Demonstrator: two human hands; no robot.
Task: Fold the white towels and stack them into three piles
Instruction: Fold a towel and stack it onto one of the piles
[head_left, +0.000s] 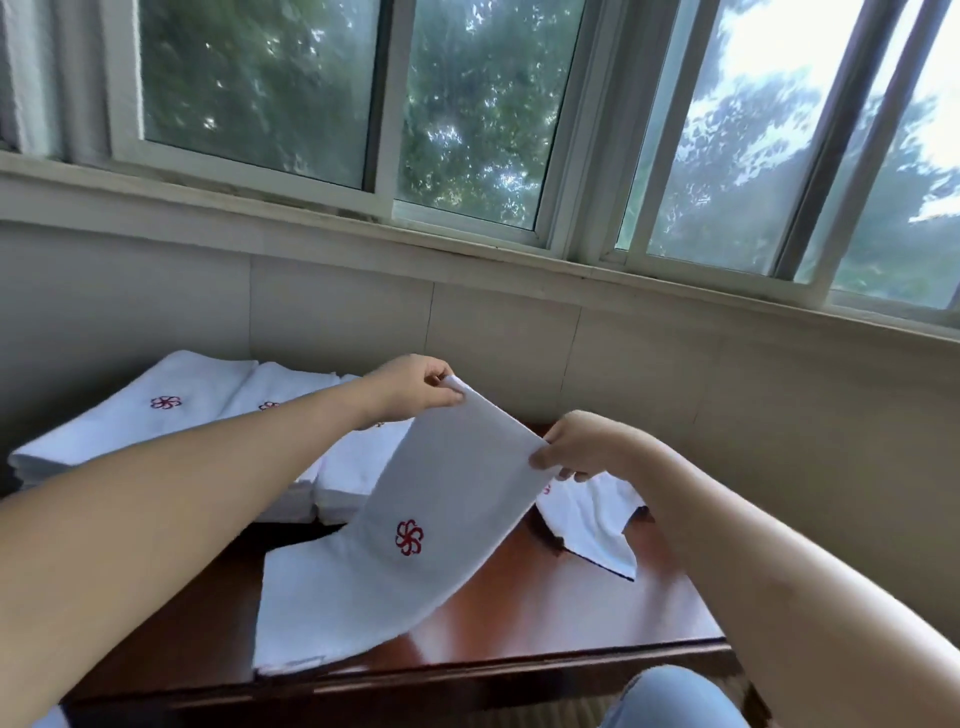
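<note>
Hands — left (410, 387), right (582, 447) — pinch one towel (415, 519); three stacks (156, 415).

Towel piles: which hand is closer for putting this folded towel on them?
Probably left. The left hand pinches the towel just above the piles; the right hand holds the corner farther away.

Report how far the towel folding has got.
Done: three piles of folded towels sit at the table's far left. In hand: the left hand and right hand pinch the top corners of a towel, its lower end on the table. Left: one crumpled towel lies behind it.
</note>
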